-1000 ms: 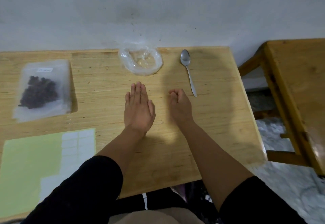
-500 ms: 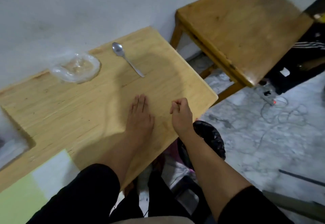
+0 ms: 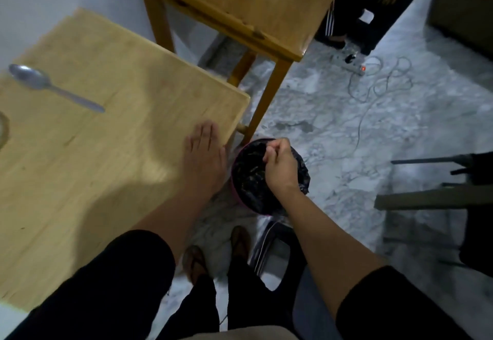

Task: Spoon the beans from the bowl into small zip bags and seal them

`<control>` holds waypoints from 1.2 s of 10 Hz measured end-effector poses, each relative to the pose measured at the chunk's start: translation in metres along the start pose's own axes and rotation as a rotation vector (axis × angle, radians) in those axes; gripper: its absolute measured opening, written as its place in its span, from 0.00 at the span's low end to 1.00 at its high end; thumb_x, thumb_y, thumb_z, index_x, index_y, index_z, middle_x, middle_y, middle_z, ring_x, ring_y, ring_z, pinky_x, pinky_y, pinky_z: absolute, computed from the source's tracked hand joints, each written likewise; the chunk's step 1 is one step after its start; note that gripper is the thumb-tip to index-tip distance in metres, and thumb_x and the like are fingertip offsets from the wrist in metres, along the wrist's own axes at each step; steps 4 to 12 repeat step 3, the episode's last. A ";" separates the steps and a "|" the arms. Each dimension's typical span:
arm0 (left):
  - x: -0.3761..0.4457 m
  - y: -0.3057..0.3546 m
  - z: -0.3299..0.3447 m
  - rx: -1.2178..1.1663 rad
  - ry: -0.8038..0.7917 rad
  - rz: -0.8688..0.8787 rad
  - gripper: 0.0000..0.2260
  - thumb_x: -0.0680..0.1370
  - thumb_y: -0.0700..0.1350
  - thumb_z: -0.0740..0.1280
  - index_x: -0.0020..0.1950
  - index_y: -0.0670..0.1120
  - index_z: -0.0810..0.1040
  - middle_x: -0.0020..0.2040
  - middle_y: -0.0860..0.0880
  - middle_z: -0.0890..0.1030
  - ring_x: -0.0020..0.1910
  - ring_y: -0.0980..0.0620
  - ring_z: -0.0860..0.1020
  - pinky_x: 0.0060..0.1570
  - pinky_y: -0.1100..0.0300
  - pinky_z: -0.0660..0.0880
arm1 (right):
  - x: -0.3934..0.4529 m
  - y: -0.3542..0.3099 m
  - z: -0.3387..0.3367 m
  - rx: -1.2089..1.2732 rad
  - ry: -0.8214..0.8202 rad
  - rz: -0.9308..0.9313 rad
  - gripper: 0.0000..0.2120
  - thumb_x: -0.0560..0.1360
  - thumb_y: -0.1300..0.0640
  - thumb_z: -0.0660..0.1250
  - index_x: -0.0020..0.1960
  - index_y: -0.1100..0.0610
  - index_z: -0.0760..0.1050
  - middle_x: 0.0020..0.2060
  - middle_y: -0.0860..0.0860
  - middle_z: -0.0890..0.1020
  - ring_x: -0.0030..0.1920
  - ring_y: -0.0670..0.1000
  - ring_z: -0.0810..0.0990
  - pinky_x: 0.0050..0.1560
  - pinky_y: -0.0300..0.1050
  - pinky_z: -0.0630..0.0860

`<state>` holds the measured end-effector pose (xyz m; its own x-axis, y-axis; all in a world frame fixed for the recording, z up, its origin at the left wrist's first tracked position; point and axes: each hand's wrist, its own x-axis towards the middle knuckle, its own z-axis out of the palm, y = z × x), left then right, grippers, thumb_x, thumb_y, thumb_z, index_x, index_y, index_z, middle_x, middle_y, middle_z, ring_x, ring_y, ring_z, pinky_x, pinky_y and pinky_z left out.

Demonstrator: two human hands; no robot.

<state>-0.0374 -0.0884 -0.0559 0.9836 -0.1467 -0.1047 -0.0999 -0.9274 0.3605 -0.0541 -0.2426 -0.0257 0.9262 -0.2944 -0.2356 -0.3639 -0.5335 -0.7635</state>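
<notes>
- A second ago I was facing the table (image 3: 112, 137) squarely, both hands side by side on it; now I have turned right and down, so the table sits off to my left.
- My right hand (image 3: 278, 165) has left the tabletop and hangs over the bin (image 3: 246, 179) on the floor, just past the table's near right corner. Its fingers are curled in, pinched together; whether anything small is held there I cannot tell.
- My left hand (image 3: 204, 157) stays flat and open on the table near that corner, holding nothing.
- The spoon (image 3: 50, 86) lies untouched toward the table's far left side. The filled bag of beans has dropped out of view; only a sliver of the clear bowl (image 3: 3, 131) shows at the table's left edge.
- I judge this a tidy-up moment, binning some scrap, with the spooning paused or finished.
</notes>
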 end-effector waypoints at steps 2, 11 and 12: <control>0.005 0.006 0.014 0.054 0.045 0.000 0.25 0.80 0.48 0.49 0.73 0.35 0.61 0.72 0.37 0.65 0.71 0.38 0.64 0.65 0.40 0.62 | 0.021 0.043 -0.023 -0.113 0.019 0.001 0.11 0.81 0.60 0.52 0.57 0.59 0.71 0.48 0.55 0.78 0.47 0.53 0.77 0.40 0.33 0.66; 0.006 0.005 0.023 0.072 0.088 -0.005 0.24 0.80 0.48 0.51 0.72 0.35 0.63 0.71 0.36 0.67 0.70 0.37 0.66 0.64 0.39 0.64 | 0.028 0.055 -0.028 -0.214 -0.021 -0.005 0.16 0.81 0.59 0.51 0.65 0.59 0.71 0.61 0.56 0.75 0.61 0.54 0.73 0.56 0.39 0.67; 0.006 0.005 0.023 0.072 0.088 -0.005 0.24 0.80 0.48 0.51 0.72 0.35 0.63 0.71 0.36 0.67 0.70 0.37 0.66 0.64 0.39 0.64 | 0.028 0.055 -0.028 -0.214 -0.021 -0.005 0.16 0.81 0.59 0.51 0.65 0.59 0.71 0.61 0.56 0.75 0.61 0.54 0.73 0.56 0.39 0.67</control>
